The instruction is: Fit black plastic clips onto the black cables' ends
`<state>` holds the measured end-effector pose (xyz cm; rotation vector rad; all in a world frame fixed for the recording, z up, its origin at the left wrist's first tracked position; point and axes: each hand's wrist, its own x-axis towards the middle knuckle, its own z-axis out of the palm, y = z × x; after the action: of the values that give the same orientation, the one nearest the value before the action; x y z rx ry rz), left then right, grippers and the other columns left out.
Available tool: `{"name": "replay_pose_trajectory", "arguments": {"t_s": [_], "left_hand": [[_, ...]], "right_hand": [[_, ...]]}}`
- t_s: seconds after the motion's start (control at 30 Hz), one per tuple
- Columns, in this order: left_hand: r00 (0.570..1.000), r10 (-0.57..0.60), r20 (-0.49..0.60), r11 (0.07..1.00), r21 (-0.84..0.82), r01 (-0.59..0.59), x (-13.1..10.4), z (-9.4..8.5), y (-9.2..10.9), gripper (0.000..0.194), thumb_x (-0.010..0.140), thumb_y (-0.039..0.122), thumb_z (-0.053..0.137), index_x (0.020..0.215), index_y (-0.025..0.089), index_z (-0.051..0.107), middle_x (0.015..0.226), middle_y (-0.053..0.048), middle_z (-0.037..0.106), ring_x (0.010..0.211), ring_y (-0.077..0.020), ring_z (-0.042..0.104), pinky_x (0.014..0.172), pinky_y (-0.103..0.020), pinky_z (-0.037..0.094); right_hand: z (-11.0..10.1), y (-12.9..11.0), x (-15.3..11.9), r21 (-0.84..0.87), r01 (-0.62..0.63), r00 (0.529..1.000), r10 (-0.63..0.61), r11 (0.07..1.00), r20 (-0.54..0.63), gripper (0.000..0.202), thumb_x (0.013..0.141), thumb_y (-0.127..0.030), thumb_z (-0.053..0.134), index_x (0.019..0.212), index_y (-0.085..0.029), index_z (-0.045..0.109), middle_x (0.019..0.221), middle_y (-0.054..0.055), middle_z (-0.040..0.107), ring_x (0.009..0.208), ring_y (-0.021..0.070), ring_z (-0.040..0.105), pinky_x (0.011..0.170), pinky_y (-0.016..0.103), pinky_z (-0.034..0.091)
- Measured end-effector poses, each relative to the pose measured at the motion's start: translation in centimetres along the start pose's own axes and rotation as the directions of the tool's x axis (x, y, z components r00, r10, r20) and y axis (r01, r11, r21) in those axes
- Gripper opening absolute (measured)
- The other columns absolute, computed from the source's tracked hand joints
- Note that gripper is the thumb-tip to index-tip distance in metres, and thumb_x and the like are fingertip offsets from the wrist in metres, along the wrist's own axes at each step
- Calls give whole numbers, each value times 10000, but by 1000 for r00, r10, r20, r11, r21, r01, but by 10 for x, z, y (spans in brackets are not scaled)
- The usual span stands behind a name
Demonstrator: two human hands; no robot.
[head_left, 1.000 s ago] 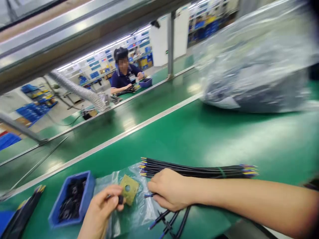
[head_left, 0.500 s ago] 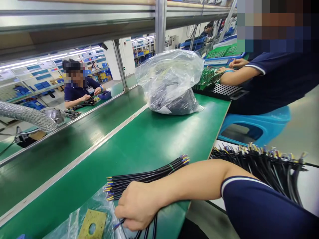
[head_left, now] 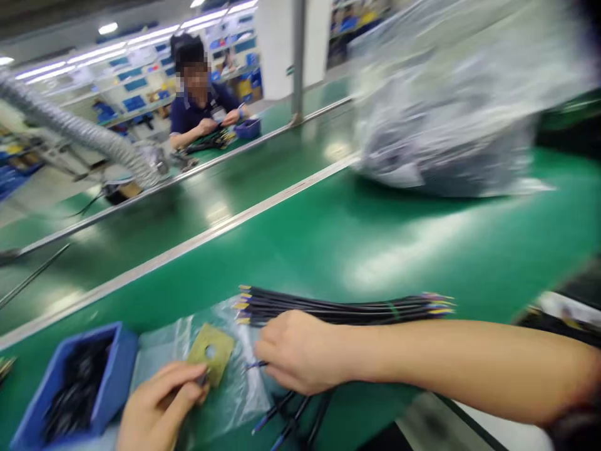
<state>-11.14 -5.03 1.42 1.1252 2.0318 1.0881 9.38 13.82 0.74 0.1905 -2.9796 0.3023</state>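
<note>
**Both hands low in the frame, working over cables and a small part**

The right hand [head_left: 300, 354] reaches in from the right edge, forearm level, fingers curled down and pinching the end of a loose black cable [head_left: 282, 413] at bottom centre. The left hand [head_left: 157, 407], at the bottom left, pinches a small dark part [head_left: 203, 379] between thumb and fingertips, just beside a yellow square plate [head_left: 211, 354] with a round hole. Behind the right hand lies a tied bundle of black cables [head_left: 347, 307] with yellow and purple tips, flat on the green belt [head_left: 375, 244]. A blue bin [head_left: 110, 382] sits at the lower left.
</note>
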Motion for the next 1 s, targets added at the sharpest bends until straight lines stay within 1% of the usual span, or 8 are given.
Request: {"name": "replay_pose_trajectory", "arguments": {"t_s": [0.2,0.4,0.53,0.63,0.7,0.83,0.9,1.0], "left_hand": [[961,270,-57,953,159,-258,5,2,19,152,867,237,596,951,204,717,815,-51,707,716,-157,662,653,-255,541],[807,589,-54,695,544,-471,9,19,18,100,815,129,644,902,171,667,925,-70,682,869,-169,637,785,-297,524],[771,635,46,553,670,-496,13,36,21,66,803,143,648,856,181,656,996,-76,672,933,-215,613,809,-361,496],[807,586,73,597,635,-491,15,38,26,44,803,144,626,815,182,646,979,-67,668,945,-222,592,826,-374,471],[875,484,25,729,541,-418,16,36,32,43,810,153,603,781,179,623,966,-67,662,946,-216,588,844,-380,455],[999,4,-40,999,-43,-5,15,38,51,110,860,227,539,766,173,523,1045,-81,662,924,-192,621,780,-335,473],[985,-174,7,917,-363,165,13,46,62,167,866,282,548,758,166,494,1054,-90,667,848,-174,643,711,-297,490],[965,-258,37,748,-625,224,10,64,74,186,829,275,617,745,145,512,1001,-77,675,764,-135,642,685,-252,504]], "right_hand": [[10,0,-6,33,16,994,-13,999,-104,101,861,-176,478,765,-183,509,716,31,557,627,179,496,588,302,339],[11,-3,-9,57,1,991,7,998,-132,127,867,-170,422,760,-190,487,683,18,533,574,169,468,543,294,282],[7,-2,-11,79,-46,992,55,996,-112,133,883,-155,387,798,-187,485,668,9,532,550,165,467,518,293,249],[4,-2,-10,150,-76,992,89,986,-86,119,876,-150,392,856,-177,506,703,16,559,579,170,504,523,287,279],[2,-2,-8,208,-87,989,110,974,-99,112,873,-161,410,875,-175,521,738,23,579,613,174,527,542,284,315],[-7,1,-7,348,-104,973,168,932,-159,128,882,-171,413,861,-175,539,755,23,585,634,159,531,574,269,365],[-13,2,-8,442,-89,961,194,893,-199,145,886,-171,406,854,-172,548,748,20,582,627,143,526,577,254,380],[-20,3,-9,560,-38,942,217,828,-256,169,889,-164,397,833,-165,557,726,19,576,613,127,511,568,236,385]]}}
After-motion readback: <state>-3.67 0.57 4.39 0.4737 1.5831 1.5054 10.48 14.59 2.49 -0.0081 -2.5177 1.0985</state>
